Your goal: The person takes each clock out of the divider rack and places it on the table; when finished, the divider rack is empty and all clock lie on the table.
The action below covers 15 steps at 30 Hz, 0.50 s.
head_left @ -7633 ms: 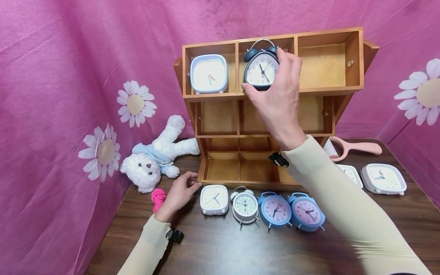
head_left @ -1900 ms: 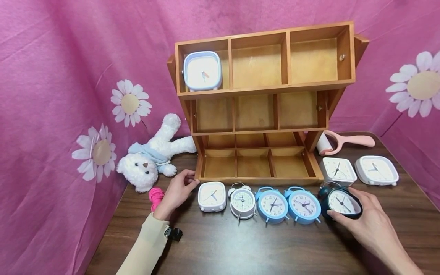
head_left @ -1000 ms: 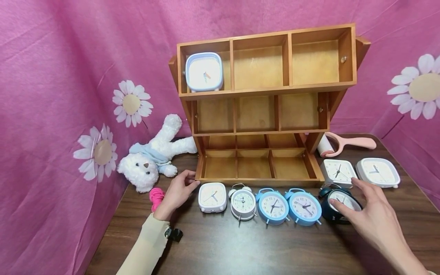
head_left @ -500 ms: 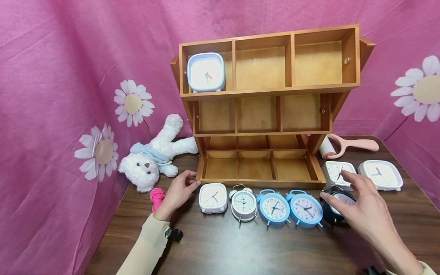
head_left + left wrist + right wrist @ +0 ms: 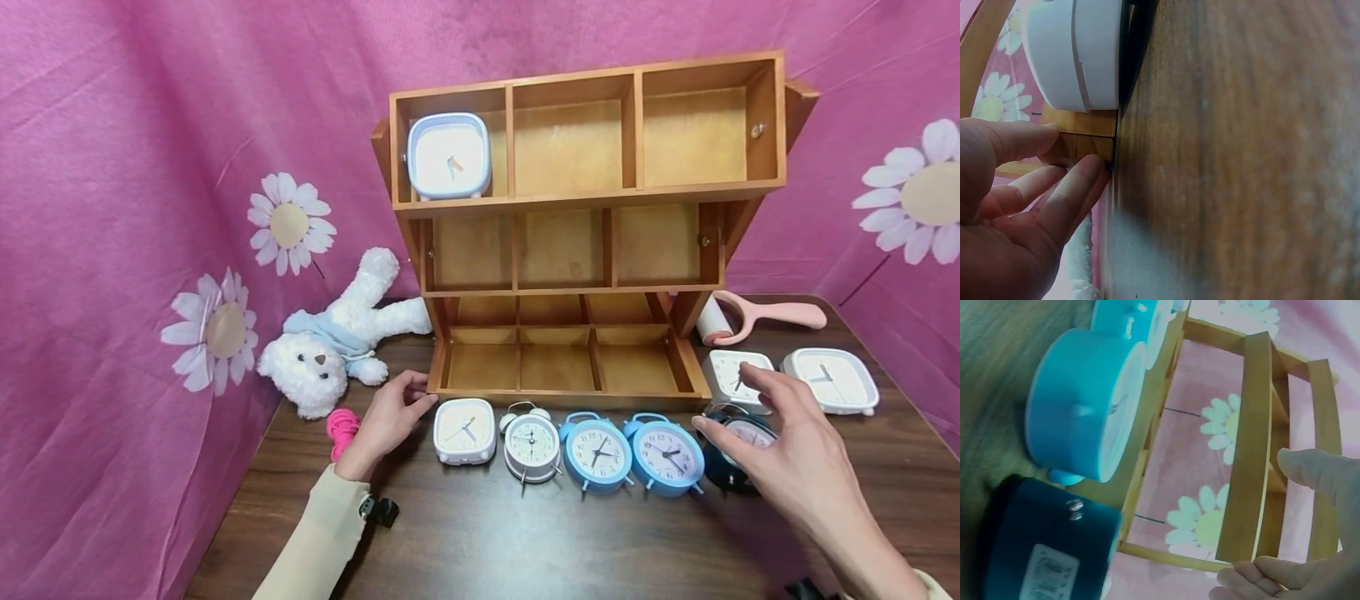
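My left hand (image 5: 393, 419) grips the front left corner of the wooden shelf (image 5: 570, 402), thumb in front and fingers around the side. In the left wrist view, the thumb (image 5: 1029, 137) rests on that corner. My right hand (image 5: 798, 450) hovers with spread thumb and fingers over the dark teal alarm clock (image 5: 718, 460), partly hiding it. In the right wrist view the hand holds nothing, and the dark clock (image 5: 1047, 544) stands apart from it. Left of that clock stand two blue alarm clocks (image 5: 597, 452), a white twin-bell clock (image 5: 532, 446) and a white square clock (image 5: 465, 431).
A pale blue-rimmed clock (image 5: 448, 157) sits in the shelf's top left compartment. Behind my right hand are a white square clock (image 5: 723, 367), a white rounded clock (image 5: 831, 380) and a pink lint roller (image 5: 787, 314). A white teddy bear (image 5: 306, 375) and pink yarn (image 5: 343, 429) lie left.
The dark teal clock has come down from the top middle compartment to the right end of the table row. My right hand has let go and risen slightly; the left hand stays put.
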Each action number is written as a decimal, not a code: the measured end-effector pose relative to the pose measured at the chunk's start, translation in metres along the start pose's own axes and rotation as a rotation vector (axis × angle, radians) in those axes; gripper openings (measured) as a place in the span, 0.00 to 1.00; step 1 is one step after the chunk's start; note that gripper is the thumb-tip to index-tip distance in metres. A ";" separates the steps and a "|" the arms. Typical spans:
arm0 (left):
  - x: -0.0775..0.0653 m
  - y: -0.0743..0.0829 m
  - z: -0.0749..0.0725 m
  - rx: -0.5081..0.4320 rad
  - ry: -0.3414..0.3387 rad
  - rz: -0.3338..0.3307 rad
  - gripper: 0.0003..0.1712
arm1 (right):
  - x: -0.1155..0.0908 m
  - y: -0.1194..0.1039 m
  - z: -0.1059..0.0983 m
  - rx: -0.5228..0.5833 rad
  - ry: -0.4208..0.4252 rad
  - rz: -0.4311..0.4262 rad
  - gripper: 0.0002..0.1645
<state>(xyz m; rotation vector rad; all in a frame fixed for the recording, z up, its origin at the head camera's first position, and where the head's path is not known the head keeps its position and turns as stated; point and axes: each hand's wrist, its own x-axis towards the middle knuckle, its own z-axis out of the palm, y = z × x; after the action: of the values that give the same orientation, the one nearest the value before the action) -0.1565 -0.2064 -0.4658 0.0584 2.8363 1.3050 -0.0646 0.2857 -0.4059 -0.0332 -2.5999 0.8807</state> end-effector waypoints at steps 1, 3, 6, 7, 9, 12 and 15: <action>0.000 0.000 0.000 0.002 0.000 -0.001 0.16 | 0.001 -0.002 -0.001 0.004 -0.001 -0.004 0.54; 0.000 0.000 0.000 0.003 0.000 -0.003 0.17 | 0.003 -0.007 -0.002 0.007 -0.003 -0.013 0.54; 0.000 0.000 0.000 0.003 -0.001 -0.004 0.16 | 0.005 -0.016 -0.002 0.017 0.006 -0.022 0.54; 0.000 0.000 0.000 0.003 -0.002 -0.004 0.17 | 0.005 -0.019 -0.001 0.020 0.009 -0.024 0.54; 0.000 -0.001 0.000 0.003 -0.003 -0.003 0.17 | 0.006 -0.026 0.000 0.047 0.023 -0.039 0.54; 0.000 -0.002 0.000 0.005 -0.002 0.000 0.17 | 0.008 -0.039 0.004 0.112 0.048 -0.078 0.55; 0.000 -0.002 0.000 0.005 -0.001 0.002 0.17 | 0.010 -0.052 0.010 0.162 0.062 -0.112 0.54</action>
<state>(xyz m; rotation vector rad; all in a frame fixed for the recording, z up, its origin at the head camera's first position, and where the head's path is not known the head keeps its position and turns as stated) -0.1566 -0.2076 -0.4668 0.0615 2.8399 1.2975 -0.0719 0.2398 -0.3787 0.1261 -2.4395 1.0295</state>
